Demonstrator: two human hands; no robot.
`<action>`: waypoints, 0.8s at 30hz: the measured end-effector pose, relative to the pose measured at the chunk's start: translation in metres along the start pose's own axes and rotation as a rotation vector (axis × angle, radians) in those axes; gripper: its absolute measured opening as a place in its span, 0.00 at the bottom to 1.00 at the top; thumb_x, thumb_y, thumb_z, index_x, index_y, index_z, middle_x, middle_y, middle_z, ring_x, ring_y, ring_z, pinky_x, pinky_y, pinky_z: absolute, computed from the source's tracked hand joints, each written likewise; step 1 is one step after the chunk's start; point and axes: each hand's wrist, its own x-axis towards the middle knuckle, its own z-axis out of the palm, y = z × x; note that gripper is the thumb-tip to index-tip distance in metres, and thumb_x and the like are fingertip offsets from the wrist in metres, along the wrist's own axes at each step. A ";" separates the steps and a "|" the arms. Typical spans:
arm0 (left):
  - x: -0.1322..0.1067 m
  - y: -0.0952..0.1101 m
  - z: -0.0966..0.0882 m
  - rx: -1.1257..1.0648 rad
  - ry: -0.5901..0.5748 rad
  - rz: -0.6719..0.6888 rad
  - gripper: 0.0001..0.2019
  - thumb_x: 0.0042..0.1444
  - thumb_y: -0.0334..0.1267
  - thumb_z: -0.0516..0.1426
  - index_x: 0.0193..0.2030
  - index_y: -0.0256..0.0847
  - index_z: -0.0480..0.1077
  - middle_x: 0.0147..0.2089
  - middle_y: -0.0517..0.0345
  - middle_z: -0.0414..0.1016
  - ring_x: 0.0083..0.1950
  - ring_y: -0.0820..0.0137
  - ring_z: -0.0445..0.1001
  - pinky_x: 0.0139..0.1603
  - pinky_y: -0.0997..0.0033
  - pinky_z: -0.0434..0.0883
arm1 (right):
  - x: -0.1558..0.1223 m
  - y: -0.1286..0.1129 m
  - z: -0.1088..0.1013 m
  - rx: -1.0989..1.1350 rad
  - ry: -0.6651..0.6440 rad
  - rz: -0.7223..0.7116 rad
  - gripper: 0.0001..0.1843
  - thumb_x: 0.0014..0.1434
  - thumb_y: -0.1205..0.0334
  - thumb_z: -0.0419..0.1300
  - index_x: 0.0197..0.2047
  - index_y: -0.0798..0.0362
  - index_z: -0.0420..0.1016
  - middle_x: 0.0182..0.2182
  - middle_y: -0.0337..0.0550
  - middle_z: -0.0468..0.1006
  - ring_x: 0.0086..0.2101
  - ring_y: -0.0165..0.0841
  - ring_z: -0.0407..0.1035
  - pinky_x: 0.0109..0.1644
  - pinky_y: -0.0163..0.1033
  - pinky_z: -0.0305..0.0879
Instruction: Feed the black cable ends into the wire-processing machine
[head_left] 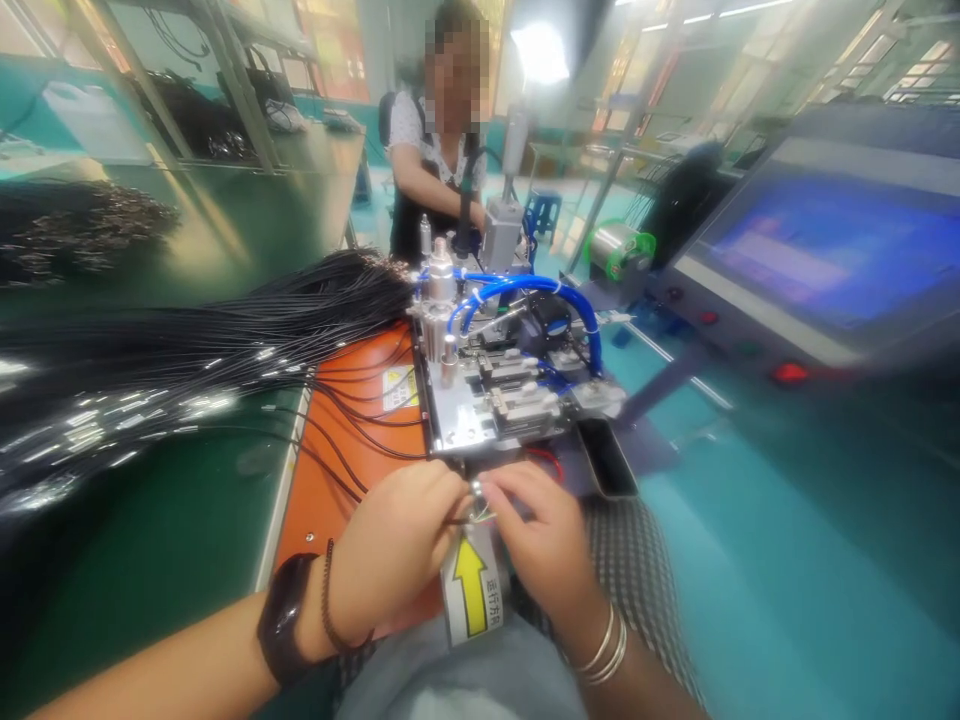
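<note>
Black cables [300,312] lie left, presumably for reach; left hand [409,535] and right hand [541,530], close together, pinch fine wires [482,517], seemingly for control.

The cables [225,320] are black, their ends [82,432] silvery; the table [202,520] is dark green, the board [319,520] orange, the tubes [555,288] bright blue. A pale sign [456,614] bears a yellow arrow [474,590] outlined in black. Checked cloth [637,555] is grey and black.

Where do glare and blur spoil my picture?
Head view: the lamp blows out white; the screen smears blue; the cables at left blur, with glints; left hand and right hand look clearer, the small part between them lacks detail.
</note>
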 end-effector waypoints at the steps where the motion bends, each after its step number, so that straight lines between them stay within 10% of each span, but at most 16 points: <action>1: 0.000 -0.001 0.000 0.039 -0.024 0.011 0.07 0.58 0.28 0.49 0.33 0.40 0.65 0.34 0.58 0.68 0.36 0.69 0.65 0.37 0.69 0.63 | 0.001 0.001 -0.001 -0.050 -0.042 -0.044 0.09 0.61 0.64 0.54 0.35 0.52 0.75 0.33 0.43 0.78 0.36 0.34 0.70 0.42 0.40 0.67; 6: 0.000 -0.005 0.001 0.173 -0.134 0.031 0.16 0.56 0.23 0.47 0.45 0.41 0.68 0.40 0.55 0.68 0.41 0.66 0.66 0.42 0.64 0.67 | 0.004 0.015 -0.001 -0.233 -0.245 -0.184 0.10 0.63 0.67 0.51 0.40 0.53 0.74 0.35 0.46 0.77 0.39 0.37 0.68 0.44 0.43 0.65; 14: -0.001 -0.008 0.013 0.224 -0.136 0.079 0.14 0.61 0.31 0.49 0.51 0.46 0.68 0.36 0.56 0.66 0.38 0.69 0.65 0.38 0.68 0.65 | -0.001 0.041 0.003 0.026 -0.297 0.308 0.11 0.61 0.60 0.53 0.30 0.52 0.72 0.26 0.38 0.75 0.28 0.32 0.68 0.31 0.35 0.63; 24: 0.001 -0.007 0.011 0.280 -0.193 0.052 0.15 0.61 0.32 0.50 0.52 0.49 0.67 0.37 0.56 0.65 0.38 0.67 0.64 0.37 0.67 0.64 | 0.001 0.049 0.007 0.191 -0.289 0.442 0.09 0.57 0.61 0.54 0.27 0.53 0.70 0.22 0.34 0.68 0.25 0.29 0.64 0.28 0.32 0.60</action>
